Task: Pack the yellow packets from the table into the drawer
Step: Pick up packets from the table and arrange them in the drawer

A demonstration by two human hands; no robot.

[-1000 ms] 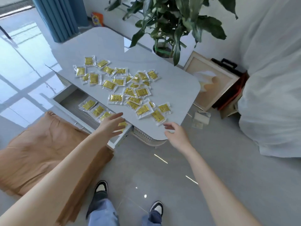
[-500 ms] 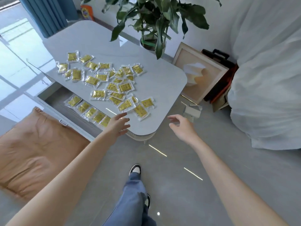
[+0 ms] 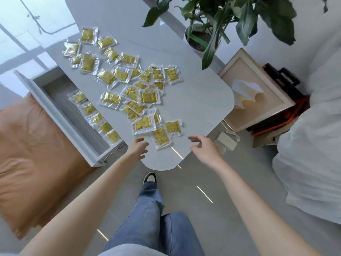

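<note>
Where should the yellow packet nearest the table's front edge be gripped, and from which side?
Pinch the packet by its clear sealed near end, coming from the front edge of the table. It lies flat and that end is free, while its far end meets neighbouring packets.

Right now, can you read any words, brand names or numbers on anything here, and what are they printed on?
No text here can be read.
Yellow packets on the table: small dark print on the yellow faces, too blurred to read.
Stored packets in the drawer: same print, unreadable.
Framed picture: an image only, no words seen.
</note>
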